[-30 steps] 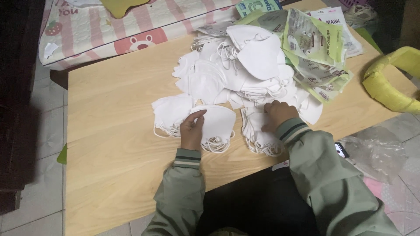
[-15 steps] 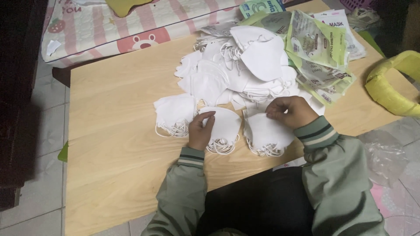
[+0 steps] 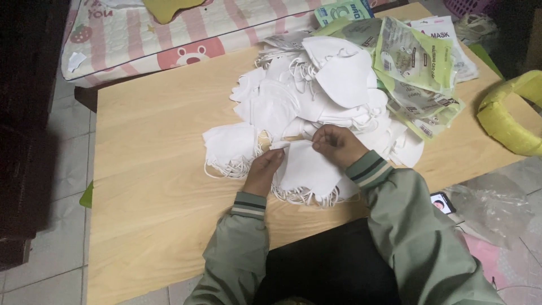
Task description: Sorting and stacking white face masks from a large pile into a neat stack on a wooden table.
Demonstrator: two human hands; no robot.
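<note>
pinching the top edge of the white mask (image 3: 307, 166) with the right hand (image 3: 336, 144), its grip pressed on it, works best while the left hand (image 3: 264, 169) lies spread flat beside, squaring it on the stack (image 3: 305, 195) on the counter (image 3: 152, 169).

Light wood table (image 3: 152, 169), grey tiled floor (image 3: 51, 254), dim.

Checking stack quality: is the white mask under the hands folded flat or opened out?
Folded flat. The mask lies as one smooth panel on a small stack, ear loops spilling at its near edge; left hand rests on its side, right hand pinches its top.
</note>
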